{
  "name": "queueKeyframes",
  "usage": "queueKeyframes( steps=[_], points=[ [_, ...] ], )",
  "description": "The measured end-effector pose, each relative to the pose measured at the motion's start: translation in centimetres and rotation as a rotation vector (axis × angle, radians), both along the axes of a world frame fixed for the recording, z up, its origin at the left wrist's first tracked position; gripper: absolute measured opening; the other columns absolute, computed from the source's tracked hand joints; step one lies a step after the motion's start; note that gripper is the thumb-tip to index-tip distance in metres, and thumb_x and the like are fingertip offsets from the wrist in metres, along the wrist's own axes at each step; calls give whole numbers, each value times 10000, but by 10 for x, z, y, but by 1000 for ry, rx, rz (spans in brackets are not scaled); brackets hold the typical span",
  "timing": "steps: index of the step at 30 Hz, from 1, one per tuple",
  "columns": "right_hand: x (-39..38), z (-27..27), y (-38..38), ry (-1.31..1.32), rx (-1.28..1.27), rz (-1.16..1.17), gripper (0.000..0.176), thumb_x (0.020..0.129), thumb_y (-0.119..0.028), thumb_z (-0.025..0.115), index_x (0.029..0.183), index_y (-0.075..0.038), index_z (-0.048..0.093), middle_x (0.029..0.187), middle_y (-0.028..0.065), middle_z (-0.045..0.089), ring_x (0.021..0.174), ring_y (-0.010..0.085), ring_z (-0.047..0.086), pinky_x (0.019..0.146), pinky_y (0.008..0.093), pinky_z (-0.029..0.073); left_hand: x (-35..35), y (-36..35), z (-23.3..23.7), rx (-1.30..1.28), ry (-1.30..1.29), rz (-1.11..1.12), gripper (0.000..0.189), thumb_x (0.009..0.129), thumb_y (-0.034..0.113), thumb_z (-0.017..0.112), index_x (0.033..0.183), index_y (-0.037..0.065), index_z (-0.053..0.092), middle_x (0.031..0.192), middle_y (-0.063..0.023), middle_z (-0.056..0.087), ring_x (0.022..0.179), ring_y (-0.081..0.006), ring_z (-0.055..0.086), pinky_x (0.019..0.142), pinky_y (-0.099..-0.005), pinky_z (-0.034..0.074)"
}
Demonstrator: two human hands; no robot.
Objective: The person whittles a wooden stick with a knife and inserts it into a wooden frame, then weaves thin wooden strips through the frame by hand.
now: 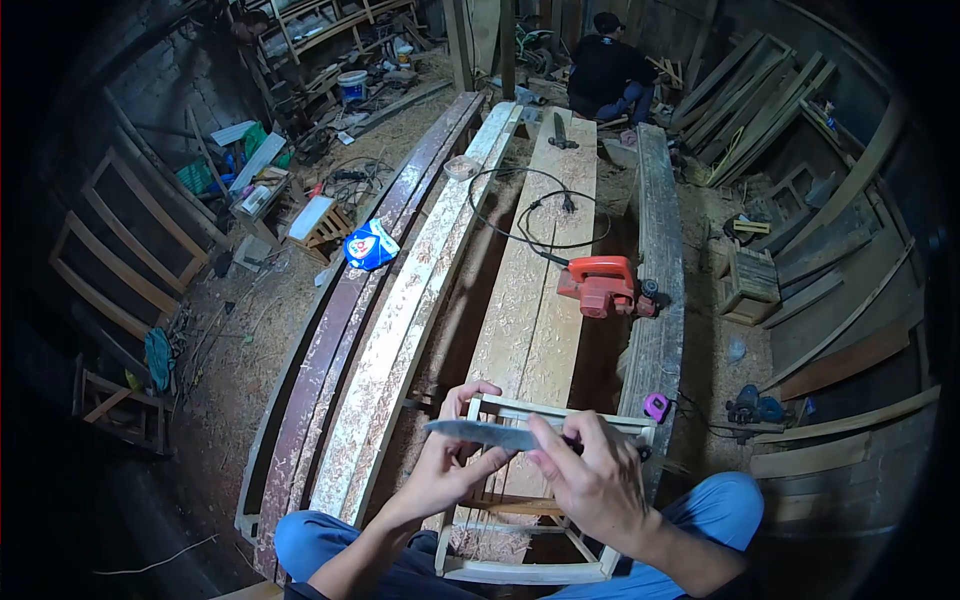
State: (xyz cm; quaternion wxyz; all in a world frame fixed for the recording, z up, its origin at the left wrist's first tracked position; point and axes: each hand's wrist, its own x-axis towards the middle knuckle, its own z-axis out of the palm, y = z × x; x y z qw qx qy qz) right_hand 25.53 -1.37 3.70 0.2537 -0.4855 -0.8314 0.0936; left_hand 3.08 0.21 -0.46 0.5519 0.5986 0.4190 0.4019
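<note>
A knife [482,434] with a broad grey blade is in my right hand [597,470], its tip pointing left. The fingers wrap its dark handle, and the thumb rests near the blade's base. My left hand [448,462] is closed behind and below the blade, thumb towards the middle; what it pinches is hidden. Under both hands a small pale wooden frame [520,573] lies between my knees, with a brown crossbar [515,505] inside it. Some thin dark strips hang below my left thumb.
Long planks [520,330] strewn with shavings run away from me. On them are a red electric planer [605,285] with a black cord, a blue-and-white bag [370,246] and another blade [560,130]. A pink tape measure [656,406] lies right. A person [610,72] crouches at the back.
</note>
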Motion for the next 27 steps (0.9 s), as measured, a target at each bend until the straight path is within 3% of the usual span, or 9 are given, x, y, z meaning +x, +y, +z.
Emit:
queueKeyframes(
  steps=[4, 8, 10, 13, 16, 18, 21, 24, 27],
  points=[
    [14, 5, 20, -60, 22, -190, 326, 954, -236, 763, 1246, -92, 743, 913, 62, 528, 755, 229, 602, 621, 401, 511, 2, -5, 12, 32, 84, -8, 129, 928, 217, 836, 997, 111, 861, 1466, -114, 458, 1372, -227, 412, 1094, -374, 367],
    [18, 14, 19, 168, 91, -173, 304, 961, -207, 758, 1229, -64, 740, 910, 89, 557, 744, 257, 614, 629, 411, 502, 3, -5, 7, -13, 20, 1, 109, 911, 193, 843, 977, 106, 851, 1478, -110, 460, 1413, -250, 383, 1137, -399, 329],
    [12, 20, 6, 127, 62, -120, 323, 938, -205, 782, 1227, -65, 742, 929, 86, 567, 757, 247, 625, 647, 395, 523, 0, -2, 2, 20, 122, 20, 86, 901, 149, 844, 957, 83, 835, 1464, -87, 457, 1275, -172, 476, 1003, -332, 420],
    [-1, 20, -6, 16, -29, -59, 361, 918, -214, 803, 1245, -76, 734, 949, 68, 571, 800, 228, 646, 651, 392, 554, 6, 1, -7, -168, -209, 123, 205, 879, 57, 838, 1068, 43, 761, 1420, -52, 450, 979, -24, 527, 686, -186, 403],
    [-10, 24, -7, -19, -78, -44, 356, 942, -233, 778, 1255, -72, 726, 952, 68, 571, 820, 232, 657, 636, 395, 563, 10, 0, -5, -120, -123, 182, 248, 879, 73, 843, 1106, 48, 745, 1411, -71, 457, 1094, -84, 535, 822, -231, 449],
    [-14, 26, -6, -33, -88, -39, 351, 959, -249, 760, 1259, -70, 723, 954, 70, 570, 830, 234, 663, 630, 393, 567, 17, -2, 10, -147, -102, 223, 214, 853, 109, 880, 1025, 48, 768, 1401, -97, 467, 1307, -220, 469, 1099, -354, 376],
    [-15, 25, -5, -72, -99, -83, 327, 978, -243, 733, 1264, -85, 736, 934, 76, 533, 778, 243, 644, 583, 396, 503, 20, -10, 2, -68, 3, 247, 151, 851, 126, 887, 963, 67, 806, 1405, -93, 462, 1247, -173, 490, 914, -268, 437],
    [-12, 32, -7, -139, -85, -78, 350, 975, -290, 739, 1250, -74, 731, 940, 68, 570, 809, 231, 667, 600, 386, 563, 30, -17, 6, -63, 4, 323, 132, 850, 115, 879, 961, 75, 820, 1412, -97, 460, 1212, -148, 498, 820, -234, 433],
    [-10, 30, -5, -78, -64, -75, 336, 948, -260, 765, 1235, -87, 751, 920, 63, 550, 775, 235, 644, 602, 400, 527, 36, -21, 2, -65, -20, 357, 109, 846, 96, 867, 936, 59, 820, 1428, -103, 456, 1230, -144, 512, 850, -244, 459]
  ],
)
